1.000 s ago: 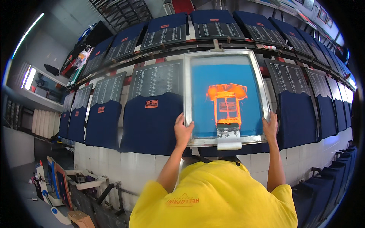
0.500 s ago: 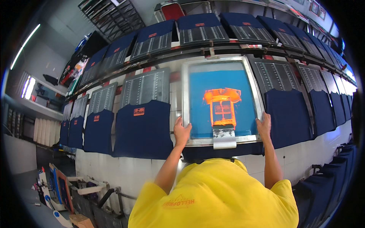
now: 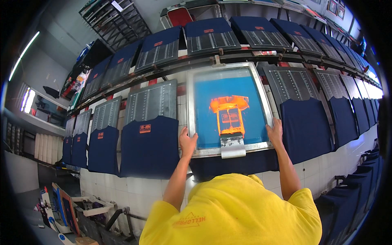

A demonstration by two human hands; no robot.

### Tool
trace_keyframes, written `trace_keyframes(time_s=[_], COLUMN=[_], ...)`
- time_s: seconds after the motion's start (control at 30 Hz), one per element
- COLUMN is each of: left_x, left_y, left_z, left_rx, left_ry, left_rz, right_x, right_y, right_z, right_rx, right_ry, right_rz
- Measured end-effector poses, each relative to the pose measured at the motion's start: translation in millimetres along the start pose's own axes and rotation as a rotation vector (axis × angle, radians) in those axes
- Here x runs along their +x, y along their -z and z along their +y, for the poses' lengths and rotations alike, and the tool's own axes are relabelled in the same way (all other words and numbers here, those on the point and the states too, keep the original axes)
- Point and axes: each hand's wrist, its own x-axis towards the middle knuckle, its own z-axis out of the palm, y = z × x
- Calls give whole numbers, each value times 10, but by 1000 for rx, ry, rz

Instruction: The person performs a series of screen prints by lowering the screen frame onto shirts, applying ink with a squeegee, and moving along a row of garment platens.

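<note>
A silk-screen printing frame [image 3: 256,81] with pale metal bars and blue mesh [image 3: 212,87] is between my two hands. My left hand [image 3: 188,143] is closed on its left bar near the close corner. Opposite it, my right hand [image 3: 275,133] grips the right bar. Bright orange ink [image 3: 228,103] is smeared over the mesh around a small rectangular design. A squeegee [image 3: 233,147] rests on the mesh and leans over the near bar, its tip in the ink. Part of a navy shirt [image 3: 232,162] shows below the frame; the rest is hidden.
To the left, navy shirts [image 3: 149,151] with small orange prints lie on dark marked boards [image 3: 152,100]. An unprinted navy shirt [image 3: 307,126] lies to the right. Beyond a dark rail [image 3: 163,70] runs another row of shirt boards. More dark fabric [image 3: 347,200] hangs at the lower right.
The whole view has shifted slightly, with the boards now a little lower and further left. Both hands keep their hold on the frame, which sits slightly further left in the picture.
</note>
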Motion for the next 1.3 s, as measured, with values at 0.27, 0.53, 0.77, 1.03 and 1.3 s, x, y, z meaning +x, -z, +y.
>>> trace_keyframes(time_s=[0.27,0.53,0.77,1.03,1.3], left_x=[-22,-27,-62,-72,-60], left_y=[18,58,-30,-84,-48], left_z=[192,335,41,82,129], left_rx=[-40,-152,-72,-81,-112], left_ry=[22,83,50,79,111], left_rz=[-23,-48,38,14,-27], right_x=[107,98,147,150,221], right_y=[-7,-108,-82,-177,-214], right_z=[41,175,57,237,309], right_rx=[-10,-19,-13,-114,-141], right_ry=[-3,103,54,44,51], right_rz=[1,90,14,-10,-13])
